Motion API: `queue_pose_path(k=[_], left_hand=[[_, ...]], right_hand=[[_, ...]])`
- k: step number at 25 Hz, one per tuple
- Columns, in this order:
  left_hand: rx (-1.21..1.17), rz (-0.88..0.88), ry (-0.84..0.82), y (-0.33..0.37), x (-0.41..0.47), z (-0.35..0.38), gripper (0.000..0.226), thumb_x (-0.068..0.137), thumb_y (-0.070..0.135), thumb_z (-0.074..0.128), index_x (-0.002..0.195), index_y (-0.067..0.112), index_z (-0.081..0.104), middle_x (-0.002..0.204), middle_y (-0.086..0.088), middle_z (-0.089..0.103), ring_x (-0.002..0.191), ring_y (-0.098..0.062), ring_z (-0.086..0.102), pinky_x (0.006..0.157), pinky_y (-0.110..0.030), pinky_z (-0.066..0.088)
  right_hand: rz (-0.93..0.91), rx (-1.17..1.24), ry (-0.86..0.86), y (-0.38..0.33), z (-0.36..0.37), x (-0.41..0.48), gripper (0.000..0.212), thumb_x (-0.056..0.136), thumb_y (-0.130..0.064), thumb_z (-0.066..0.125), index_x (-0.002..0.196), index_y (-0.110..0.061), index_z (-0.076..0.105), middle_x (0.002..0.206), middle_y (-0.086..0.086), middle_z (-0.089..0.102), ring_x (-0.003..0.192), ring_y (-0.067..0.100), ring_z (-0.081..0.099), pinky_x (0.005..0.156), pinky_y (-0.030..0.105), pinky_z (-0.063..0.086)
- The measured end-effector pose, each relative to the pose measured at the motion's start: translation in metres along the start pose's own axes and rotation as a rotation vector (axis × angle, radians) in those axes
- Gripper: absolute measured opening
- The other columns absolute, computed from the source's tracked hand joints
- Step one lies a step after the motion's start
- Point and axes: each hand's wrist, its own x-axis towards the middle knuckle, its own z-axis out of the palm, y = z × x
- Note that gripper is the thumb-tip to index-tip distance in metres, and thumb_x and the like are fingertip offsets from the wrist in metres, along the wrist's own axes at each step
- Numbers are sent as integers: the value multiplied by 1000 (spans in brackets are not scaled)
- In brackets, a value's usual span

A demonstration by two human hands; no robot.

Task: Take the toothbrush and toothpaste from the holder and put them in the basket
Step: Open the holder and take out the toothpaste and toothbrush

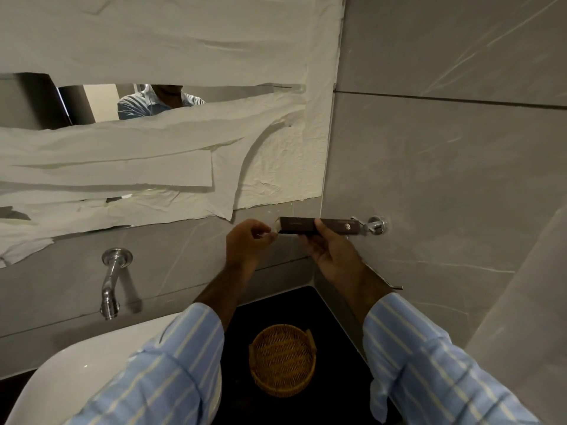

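My right hand [333,256] grips a long dark brown case [296,225] and holds it level against the grey wall. The case's right end sits by a chrome wall fitting [376,225]. A pale tip [277,226] shows at the case's left end. My left hand [247,243] is just left of that tip with its fingertips pinched together. Whether they hold anything is hidden. No toothbrush or toothpaste shows in the open. The round wicker basket [282,360] stands below on the black counter [331,332] with nothing in it.
A white basin [92,369] fills the lower left, with a chrome spout [111,283] on the wall above it. Paper covers most of the mirror [153,154]. Grey tiled walls meet in a corner behind the case.
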Motion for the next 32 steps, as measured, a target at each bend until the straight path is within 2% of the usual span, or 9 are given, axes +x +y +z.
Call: queue_pose_path(k=[2,6,8,11,16,21,23,27,32], left_hand=[[-272,-185,-56,-1,-2,6,16,83,9,70,98,13,75,88,-4,74,80,-16,68,72,-22,52],[-1278,-705,-169,12,-18,13,17,91,-8,44,89,-8,61,84,-26,68,80,-34,68,71,-37,63],[-1424,-743,-162,12,-20,16,16,94,-4,42,86,-8,55,80,-29,68,80,-37,66,80,-44,62],[-1469,-723,-178,13,-25,18,10,94,-1,49,94,-7,57,88,-27,68,83,-34,68,67,-41,64],[-1349,-593,-251,7,-31,23,18,94,10,60,101,-6,64,101,-21,67,86,-26,72,80,-37,63],[-406,-133,-214,10,-40,26,26,93,27,63,110,10,71,87,-2,74,66,-8,71,57,-15,55],[-122,22,-173,13,-38,25,25,95,33,60,109,15,71,85,4,71,68,-4,64,61,-14,50],[108,165,-178,11,-30,17,27,97,36,55,108,15,70,93,-2,72,75,-9,60,74,-23,50],[113,208,-117,-9,-39,10,25,96,40,52,84,23,66,65,7,62,58,-7,55,61,-29,49]], right_hand=[[-85,-194,-9,-5,5,3,11,93,-8,63,102,-2,61,105,23,70,94,31,70,86,44,60],[-309,-702,-3,-21,19,6,15,89,-19,70,93,-7,62,104,20,74,86,26,74,83,41,62],[-375,-822,-31,-29,29,8,25,87,-21,73,100,-2,62,97,15,74,75,17,75,72,33,64],[-402,-885,-36,-34,42,11,26,87,-20,74,103,-3,63,88,7,73,62,7,72,61,25,62],[-423,-914,50,-37,41,15,33,87,-24,73,110,-2,64,98,14,76,67,12,73,66,29,63],[-416,-870,149,-40,34,12,30,86,-25,75,102,-2,64,100,17,76,81,26,77,73,38,64],[-381,-878,130,-40,32,10,32,84,-23,76,103,0,64,101,17,76,83,26,77,74,37,64],[-318,-854,57,-43,28,7,29,82,-13,78,104,1,68,104,16,76,86,22,76,72,29,63],[-453,-711,115,-64,31,11,29,89,-15,70,115,-4,63,107,12,75,92,22,75,81,36,63]])
